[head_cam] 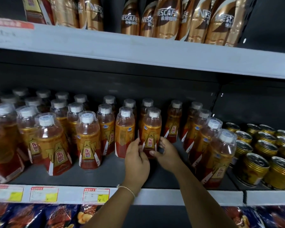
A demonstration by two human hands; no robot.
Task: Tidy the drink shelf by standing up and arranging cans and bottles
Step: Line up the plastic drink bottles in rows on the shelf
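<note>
An upright amber drink bottle [151, 129] with a white cap and a gold-and-red label stands on the grey middle shelf [112, 175]. My left hand [136, 159] cups its lower left side and my right hand [169, 153] cups its lower right side, so both hands hold its base. Several matching bottles [88, 139] stand in rows to the left, behind and to the right. Gold cans [253, 168] stand upright at the far right of the shelf.
Gold Nescafe bottles [167, 18] fill the shelf above, whose grey edge [138, 51] overhangs. Price tags [95, 195] line the front rail. Snack bags [59, 216] sit below. Bare shelf floor shows in front of the held bottle.
</note>
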